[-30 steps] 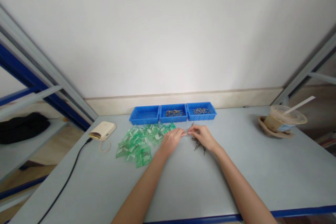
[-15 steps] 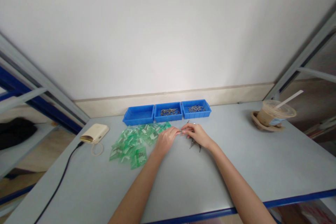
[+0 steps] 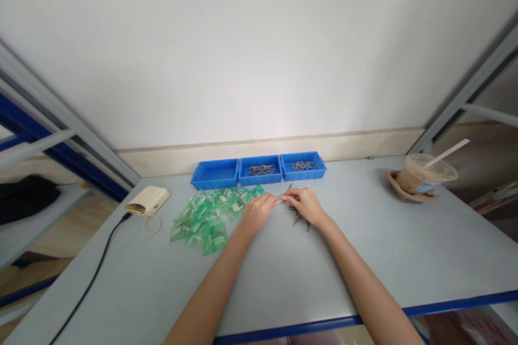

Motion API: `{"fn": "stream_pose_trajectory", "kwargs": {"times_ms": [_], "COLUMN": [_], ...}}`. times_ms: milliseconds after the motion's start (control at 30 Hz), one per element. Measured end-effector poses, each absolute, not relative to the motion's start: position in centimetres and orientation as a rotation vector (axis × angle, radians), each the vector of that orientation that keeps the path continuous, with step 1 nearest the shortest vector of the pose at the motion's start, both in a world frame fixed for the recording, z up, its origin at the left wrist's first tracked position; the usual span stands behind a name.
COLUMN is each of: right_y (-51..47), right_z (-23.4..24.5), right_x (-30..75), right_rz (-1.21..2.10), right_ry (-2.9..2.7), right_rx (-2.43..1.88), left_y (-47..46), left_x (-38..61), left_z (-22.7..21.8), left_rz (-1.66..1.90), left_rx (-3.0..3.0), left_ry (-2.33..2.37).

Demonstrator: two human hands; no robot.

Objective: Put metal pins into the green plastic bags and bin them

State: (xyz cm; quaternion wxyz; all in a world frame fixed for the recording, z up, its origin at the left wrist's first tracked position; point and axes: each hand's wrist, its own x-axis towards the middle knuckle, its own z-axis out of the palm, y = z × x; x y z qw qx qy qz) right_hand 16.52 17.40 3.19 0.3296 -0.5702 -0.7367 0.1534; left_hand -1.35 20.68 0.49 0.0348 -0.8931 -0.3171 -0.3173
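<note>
We are pinching a small metal piece [image 3: 282, 200] between the fingertips of both hands, just in front of the blue trays. Our left hand [image 3: 259, 211] is closing narrowly on one end and our right hand [image 3: 306, 206] on the other, with the fingers curled in. The piece is too small for us to tell its kind. Under and just beside the right hand, a few loose metal pieces [image 3: 300, 221] are lying on the table [image 3: 283, 280]. Left of the left hand, a heap of small green bags [image 3: 204, 216] is spreading out, several showing something pale inside. Behind them, the middle tray [image 3: 260, 177] and the right tray [image 3: 303, 173] are holding more metal pieces. We are judging the heap of bags to be the finished share. The loose pieces and the two stocked trays are looking like what is left.
</note>
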Motion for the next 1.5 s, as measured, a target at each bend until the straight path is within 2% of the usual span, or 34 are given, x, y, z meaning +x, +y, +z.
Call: {"fn": "stream_pose_trajectory", "kwargs": {"times_ms": [467, 700, 800, 933, 1100, 1200, 1367, 1500], "right_y": [17.3, 17.0, 18.2, 22.1, 23.6, 19.9, 12.7, 11.3], "right_z": [3.3, 3.0, 3.8, 7.3, 10.9, 9.3, 3.0, 0.5], "right_x": [16.2, 16.0, 15.0, 13.1, 13.4, 16.1, 21.3, 22.9], "right_rz": [0.490, 0.158, 0.138, 0.048, -0.256, -0.325, -0.060, 0.096], "right_ry": [-1.942, -2.066, -2.010, -2.009, -1.847, -1.821, -1.834, -1.737], "right_rx": [-1.398, -1.517, -1.531, -1.589, -1.788, -1.815, -1.988, -1.923], "left_y": [21.1, 21.1, 21.5, 21.7, 21.2, 21.2, 21.3, 21.2], "left_x": [-1.4, -1.7, -2.2, -2.5, -2.3, -2.1, -1.7, -1.7], "left_z": [-0.1, 0.2, 0.5, 0.9, 0.7, 0.6, 0.6, 0.4], "left_rz": [-1.022, -1.060, -1.282, -1.545, -1.335, -1.215, -1.063, -1.035], "left_rx": [-2.744, -2.703, -2.612, -2.611, -2.871, -2.888, -2.894, -2.888], "left_ry": [-0.992, -1.137, -1.376, -1.610, -1.464, -1.427, -1.322, -1.286]}}
